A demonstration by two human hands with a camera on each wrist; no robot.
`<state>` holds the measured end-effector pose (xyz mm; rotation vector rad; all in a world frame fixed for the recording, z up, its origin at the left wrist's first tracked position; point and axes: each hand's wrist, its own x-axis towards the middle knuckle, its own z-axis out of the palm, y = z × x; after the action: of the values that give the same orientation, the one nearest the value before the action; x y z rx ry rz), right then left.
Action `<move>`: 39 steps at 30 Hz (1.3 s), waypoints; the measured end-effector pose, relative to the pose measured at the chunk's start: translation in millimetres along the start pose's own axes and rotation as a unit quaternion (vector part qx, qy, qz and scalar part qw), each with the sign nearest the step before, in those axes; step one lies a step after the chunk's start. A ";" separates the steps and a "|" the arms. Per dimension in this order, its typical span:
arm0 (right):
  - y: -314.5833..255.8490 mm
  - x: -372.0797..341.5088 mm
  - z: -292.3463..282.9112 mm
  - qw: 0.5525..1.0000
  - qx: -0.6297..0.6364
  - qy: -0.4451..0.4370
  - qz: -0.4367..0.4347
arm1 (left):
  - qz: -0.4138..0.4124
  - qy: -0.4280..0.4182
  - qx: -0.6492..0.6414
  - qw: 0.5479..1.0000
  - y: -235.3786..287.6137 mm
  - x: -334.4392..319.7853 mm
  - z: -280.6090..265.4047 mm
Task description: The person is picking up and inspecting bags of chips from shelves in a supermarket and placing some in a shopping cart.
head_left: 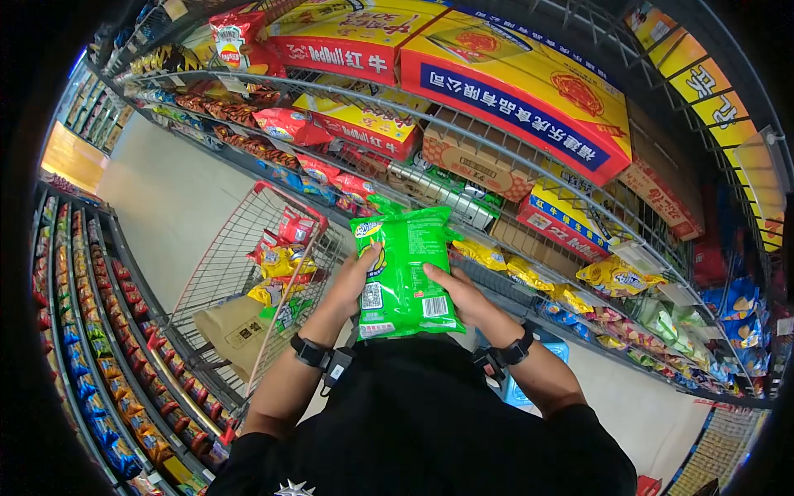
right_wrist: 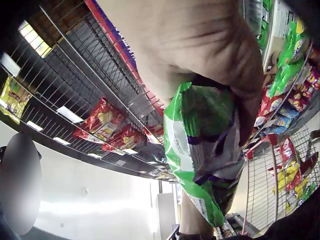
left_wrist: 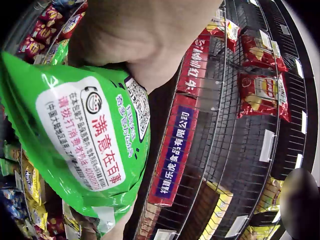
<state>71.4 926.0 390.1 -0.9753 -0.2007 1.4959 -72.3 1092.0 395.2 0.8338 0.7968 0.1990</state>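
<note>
In the head view a bright green snack bag (head_left: 413,263) is held up in front of the person's chest, its printed back with a QR code and barcode facing the camera. The left hand (head_left: 351,279) grips its left side, thumb lying on the front. On the opposite side the right hand (head_left: 463,295) grips it the same way; the fingers of both hands are hidden behind the bag. The left wrist view shows the green bag (left_wrist: 85,135) close up with a white label. From the right wrist, the bag's bottom edge (right_wrist: 200,150) is seen below the palm.
A wire shopping cart (head_left: 248,273) with several snack bags and a brown paper bag (head_left: 240,335) stands to the left. Ahead, wire shelves carry red-and-yellow cartons (head_left: 513,91) and bagged snacks (head_left: 620,277). Another snack shelf (head_left: 99,331) runs along the left. A blue stool-like object (head_left: 556,351) is partly hidden behind the right arm.
</note>
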 end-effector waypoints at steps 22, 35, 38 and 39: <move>75.3 90.1 58.8 0.958 -0.221 0.123 -0.135 | 0.123 0.012 0.101 0.987 -21.9 -59.9 -123.5; 166.1 175.4 225.3 0.911 -0.397 -0.112 -0.032 | 0.116 0.214 0.048 0.969 -19.8 -70.2 -314.2; 162.3 184.3 249.5 0.937 -0.296 -0.180 0.050 | 0.109 0.226 -0.045 0.967 -27.4 -73.8 -378.9; 146.5 180.8 268.0 0.940 -0.294 -0.169 0.045 | 0.087 0.261 -0.036 0.961 -35.0 -73.0 -410.9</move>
<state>-189.3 1166.7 382.9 -1.1948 -0.9028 1.7216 -416.3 1276.0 242.7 0.7901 1.2017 0.6194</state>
